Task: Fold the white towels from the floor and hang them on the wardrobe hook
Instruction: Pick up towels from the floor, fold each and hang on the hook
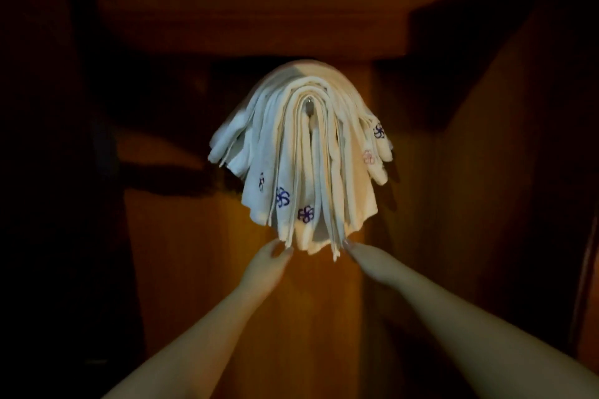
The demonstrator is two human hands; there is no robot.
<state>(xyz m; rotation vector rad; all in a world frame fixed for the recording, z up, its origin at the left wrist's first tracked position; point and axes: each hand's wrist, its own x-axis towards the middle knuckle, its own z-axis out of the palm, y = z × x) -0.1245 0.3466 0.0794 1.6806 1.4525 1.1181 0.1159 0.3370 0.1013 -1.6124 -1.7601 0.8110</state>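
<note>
White towels [301, 152] draped over hook [310, 104], wooden wardrobe [259, 10] behind, both hands' grip apart beneath.

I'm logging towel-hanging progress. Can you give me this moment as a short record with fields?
towels: white stack draped over hook, flower motifs on the corners
backing: wooden wardrobe
left hand: at the stack's lower edge, fingertips touching or nearly so
right hand: at the lower edge too; grip unclear
lighting: dim

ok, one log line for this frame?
towels: folded, draped over hook | left hand: fingers at bottom edge | right hand: fingers at bottom edge | grip: unclear | wardrobe: behind
</note>
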